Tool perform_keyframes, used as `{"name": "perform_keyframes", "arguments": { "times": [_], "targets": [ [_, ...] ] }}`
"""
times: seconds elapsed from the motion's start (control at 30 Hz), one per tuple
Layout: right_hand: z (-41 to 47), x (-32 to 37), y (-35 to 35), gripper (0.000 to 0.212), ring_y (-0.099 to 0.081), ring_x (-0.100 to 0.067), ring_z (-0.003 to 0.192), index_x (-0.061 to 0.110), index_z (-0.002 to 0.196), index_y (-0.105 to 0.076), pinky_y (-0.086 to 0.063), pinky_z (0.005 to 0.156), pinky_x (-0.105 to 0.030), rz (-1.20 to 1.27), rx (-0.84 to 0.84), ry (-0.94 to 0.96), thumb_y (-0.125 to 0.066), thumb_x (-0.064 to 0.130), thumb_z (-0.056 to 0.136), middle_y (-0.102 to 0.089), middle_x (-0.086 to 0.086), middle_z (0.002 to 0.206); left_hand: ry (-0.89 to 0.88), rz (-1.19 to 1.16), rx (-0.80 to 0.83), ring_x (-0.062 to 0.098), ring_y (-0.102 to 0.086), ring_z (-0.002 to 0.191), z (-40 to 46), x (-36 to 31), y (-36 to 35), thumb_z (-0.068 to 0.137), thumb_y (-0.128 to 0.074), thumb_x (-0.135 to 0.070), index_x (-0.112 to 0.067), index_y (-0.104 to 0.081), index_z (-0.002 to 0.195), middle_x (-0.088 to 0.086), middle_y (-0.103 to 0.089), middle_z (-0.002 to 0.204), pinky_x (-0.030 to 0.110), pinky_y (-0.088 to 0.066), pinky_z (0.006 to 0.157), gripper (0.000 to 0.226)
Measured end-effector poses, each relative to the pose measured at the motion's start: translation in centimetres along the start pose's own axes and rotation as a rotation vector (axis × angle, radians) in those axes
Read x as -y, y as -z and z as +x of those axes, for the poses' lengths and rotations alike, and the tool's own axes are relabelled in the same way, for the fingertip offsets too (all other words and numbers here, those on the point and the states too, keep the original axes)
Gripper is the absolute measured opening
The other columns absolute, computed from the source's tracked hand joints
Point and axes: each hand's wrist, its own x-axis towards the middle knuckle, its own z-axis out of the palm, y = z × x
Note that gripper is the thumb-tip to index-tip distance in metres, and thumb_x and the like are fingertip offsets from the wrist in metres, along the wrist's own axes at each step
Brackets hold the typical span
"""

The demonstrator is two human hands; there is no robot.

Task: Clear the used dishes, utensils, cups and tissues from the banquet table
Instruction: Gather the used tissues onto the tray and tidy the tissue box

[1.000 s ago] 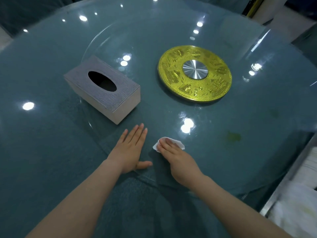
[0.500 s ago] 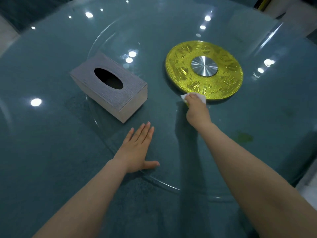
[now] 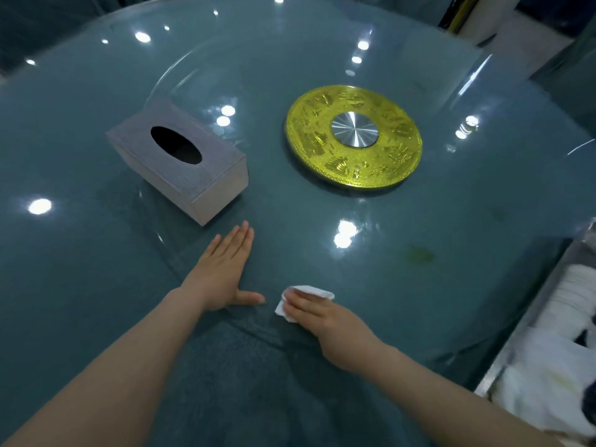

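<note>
The right hand (image 3: 317, 312) presses a folded white tissue (image 3: 304, 296) flat on the glossy teal glass tabletop (image 3: 96, 253), its fingers laid nearly straight over the soft, creased paper, whose corners poke out ahead of and to the left of the fingertips. The left hand (image 3: 222, 272) lies palm down on the glass with fingers straight and close together, thumb (image 3: 250, 298) spread toward the tissue, just apart from it. Just beyond the left fingertips sits a rectangular grey tissue box (image 3: 180, 162) with a woven-looking surface and a dark oval opening. Well beyond the right fingers lies the round embossed gold turntable disc (image 3: 353, 137) with a brushed metal hub (image 3: 354, 129). A faint greenish stain (image 3: 419, 254) marks the glass to the right of the right fingers. Half a second ago the right hand held the tissue against the disc's near edge; it has since drawn back near the table edge, while the left hand has stayed put.
</note>
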Motion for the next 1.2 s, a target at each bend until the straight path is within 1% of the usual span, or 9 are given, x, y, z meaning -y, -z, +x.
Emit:
{"name": "perform_keyframes", "arguments": {
  "times": [0.1,0.2,0.27,0.37,0.53,0.67,0.87,0.97,1.2],
  "targets": [
    [-2.4,-0.6,0.6,0.076,-0.018,-0.01,0.146,0.02,0.148,-0.033,-0.037,0.108,-0.031,-0.029,0.029,-0.046,-0.042,-0.014,0.081,-0.002,0.017,0.152,0.004,0.01,-0.002,0.013,0.039,0.133,0.0,0.2,-0.1,0.065,-0.045,-0.085,-0.014,0.038,0.137,-0.001,0.044,0.143,0.032,0.019,0.112,0.13],
    [-4.4,-1.4,1.1,0.084,-0.034,-0.02,0.139,0.013,0.139,-0.05,-0.053,0.091,-0.031,-0.083,-0.086,-0.083,-0.054,-0.022,0.062,-0.029,0.005,0.151,0.016,0.006,-0.002,0.012,0.039,0.133,0.0,0.0,-0.1,0.059,-0.037,-0.089,-0.016,0.043,0.131,-0.001,0.044,0.144,0.032,0.02,0.112,0.13],
    [-5.6,-2.5,1.3,0.085,-0.025,-0.019,0.142,0.015,0.142,-0.045,-0.052,0.092,-0.034,-0.052,-0.094,-0.145,-0.045,-0.023,0.065,-0.025,0.007,0.152,0.022,-0.007,-0.001,0.012,0.039,0.134,0.1,-0.1,0.1,0.054,-0.033,-0.092,-0.017,0.043,0.131,-0.002,0.044,0.144,0.032,0.021,0.112,0.132],
    [-6.5,-3.5,1.5,0.088,-0.021,-0.01,0.145,0.027,0.147,-0.033,-0.046,0.098,-0.029,-0.029,-0.109,-0.292,-0.036,-0.02,0.072,-0.006,0.021,0.152,0.02,-0.01,0.01,0.012,0.04,0.134,0.1,-0.2,0.2,0.049,-0.03,-0.094,-0.018,0.044,0.131,-0.002,0.045,0.145,0.032,0.022,0.111,0.134],
    [-3.4,-2.8,0.7,0.074,-0.011,-0.005,0.143,0.012,0.141,-0.045,-0.021,0.104,-0.01,0.043,-0.349,-0.443,-0.033,-0.025,0.077,-0.018,0.018,0.146,0.026,0.0,0.018,0.013,0.039,0.135,0.1,-0.1,0.3,0.047,-0.027,-0.096,-0.018,0.043,0.132,-0.002,0.045,0.144,0.033,0.021,0.112,0.135],
    [1.6,-2.5,1.9,0.071,-0.005,0.008,0.137,0.015,0.146,-0.037,-0.004,0.1,0.002,0.047,-0.325,-0.441,-0.031,-0.018,0.083,-0.019,0.016,0.153,0.029,-0.001,0.05,0.013,0.041,0.133,0.2,-0.1,0.4,0.041,-0.019,-0.099,-0.019,0.045,0.13,-0.002,0.047,0.143,0.034,0.021,0.112,0.136],
    [2.7,-2.3,2.8,0.073,-0.024,-0.017,0.141,0.014,0.148,-0.032,-0.045,0.087,-0.031,-0.057,-0.144,-0.267,-0.035,-0.017,0.082,-0.014,0.008,0.159,0.056,0.0,0.101,0.011,0.04,0.132,0.4,0.4,1.0,0.058,-0.05,-0.087,-0.017,0.041,0.134,-0.002,0.044,0.146,0.038,0.02,0.112,0.138],
    [-0.5,-3.6,2.7,0.08,-0.014,-0.014,0.146,0.019,0.151,-0.024,-0.037,0.081,-0.021,-0.143,-0.043,-0.206,-0.037,-0.017,0.081,-0.002,0.012,0.16,0.081,-0.022,0.145,0.011,0.037,0.134,0.6,0.2,1.7,0.063,-0.062,-0.078,-0.014,0.032,0.143,0.0,0.04,0.15,0.043,0.015,0.113,0.139],
    [-8.6,-5.6,1.5,0.082,-0.014,-0.007,0.145,0.022,0.15,-0.027,-0.036,0.096,-0.019,-0.024,-0.385,-0.72,-0.034,-0.02,0.079,-0.007,0.019,0.156,0.131,-0.043,0.208,0.016,0.029,0.142,0.7,-0.4,3.2,0.065,-0.071,-0.068,-0.012,0.028,0.146,0.002,0.037,0.153,0.046,0.006,0.117,0.139]
  ]
}}
